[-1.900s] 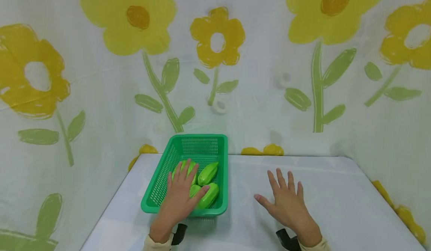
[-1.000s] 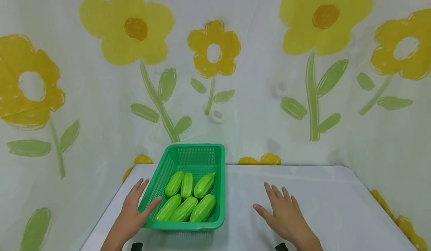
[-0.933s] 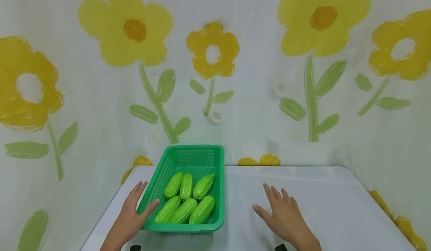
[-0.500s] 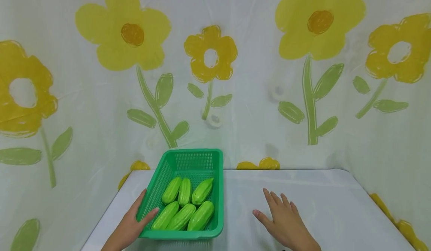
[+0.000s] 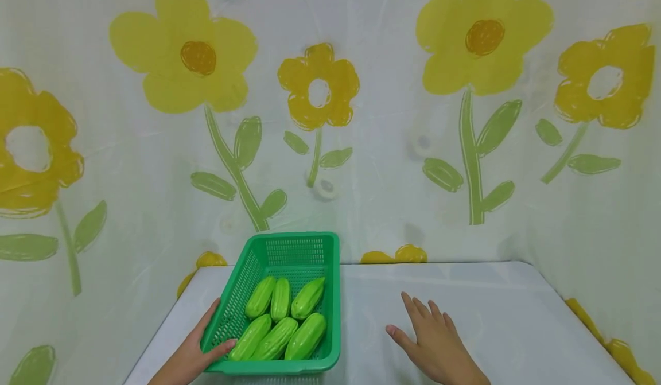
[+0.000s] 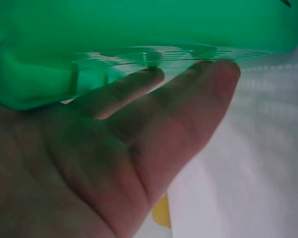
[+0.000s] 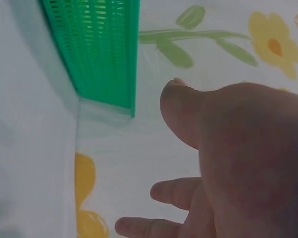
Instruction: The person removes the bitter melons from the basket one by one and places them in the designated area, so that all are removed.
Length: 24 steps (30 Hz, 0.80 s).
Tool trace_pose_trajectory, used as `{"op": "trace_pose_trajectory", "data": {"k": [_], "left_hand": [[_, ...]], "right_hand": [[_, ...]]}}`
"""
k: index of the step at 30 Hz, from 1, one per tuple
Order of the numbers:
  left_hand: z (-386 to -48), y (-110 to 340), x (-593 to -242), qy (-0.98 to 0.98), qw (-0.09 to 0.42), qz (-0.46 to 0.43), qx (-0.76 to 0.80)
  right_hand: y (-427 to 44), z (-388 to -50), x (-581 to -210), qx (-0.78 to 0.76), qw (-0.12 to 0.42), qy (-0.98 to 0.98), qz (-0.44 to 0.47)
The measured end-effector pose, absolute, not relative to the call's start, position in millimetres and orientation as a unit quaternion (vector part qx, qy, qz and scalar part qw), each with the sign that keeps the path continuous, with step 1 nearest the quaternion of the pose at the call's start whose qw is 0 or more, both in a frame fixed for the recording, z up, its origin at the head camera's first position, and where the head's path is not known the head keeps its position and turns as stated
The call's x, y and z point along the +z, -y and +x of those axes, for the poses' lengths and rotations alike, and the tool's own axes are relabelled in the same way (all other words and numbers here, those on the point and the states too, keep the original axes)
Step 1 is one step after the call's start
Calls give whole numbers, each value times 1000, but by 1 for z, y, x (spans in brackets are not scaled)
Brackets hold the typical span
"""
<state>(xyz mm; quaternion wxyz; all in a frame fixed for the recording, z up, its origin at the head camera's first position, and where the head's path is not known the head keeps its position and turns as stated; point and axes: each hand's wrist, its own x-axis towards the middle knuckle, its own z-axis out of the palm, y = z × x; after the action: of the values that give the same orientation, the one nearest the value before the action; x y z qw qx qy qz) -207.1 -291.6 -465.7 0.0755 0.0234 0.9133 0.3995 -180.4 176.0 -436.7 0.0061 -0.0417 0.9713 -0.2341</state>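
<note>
The bench (image 5: 516, 327) has a pale, smooth top with a straight far edge and a rounded far right corner. On it stands 1 green perforated basket (image 5: 335, 299), nearer the left edge than the right, its 2 long sides running from near to far.

I have my bare left hand (image 5: 193, 350) set in a pinching grip, its thumb (image 5: 224, 347) opposite the nearly straight fingers (image 6: 188, 119). My bare right hand (image 5: 436, 342) holds nothing, its back facing the head camera, fingers extended and thumb spread well apart. The hands stay separate.
</note>
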Motion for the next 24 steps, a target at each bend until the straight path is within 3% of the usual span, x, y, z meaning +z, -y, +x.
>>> {"op": "trace_pose_trajectory", "data": {"k": [7,24], "left_hand": [[-207,302,-473,-900,95,43,422],[-204,292,-470,-881,84,41,465]], "right_hand": [[-175,-178,-436,-251,8,-967,-46],[-173,-181,-433,-283,-8,-957,-70]]}}
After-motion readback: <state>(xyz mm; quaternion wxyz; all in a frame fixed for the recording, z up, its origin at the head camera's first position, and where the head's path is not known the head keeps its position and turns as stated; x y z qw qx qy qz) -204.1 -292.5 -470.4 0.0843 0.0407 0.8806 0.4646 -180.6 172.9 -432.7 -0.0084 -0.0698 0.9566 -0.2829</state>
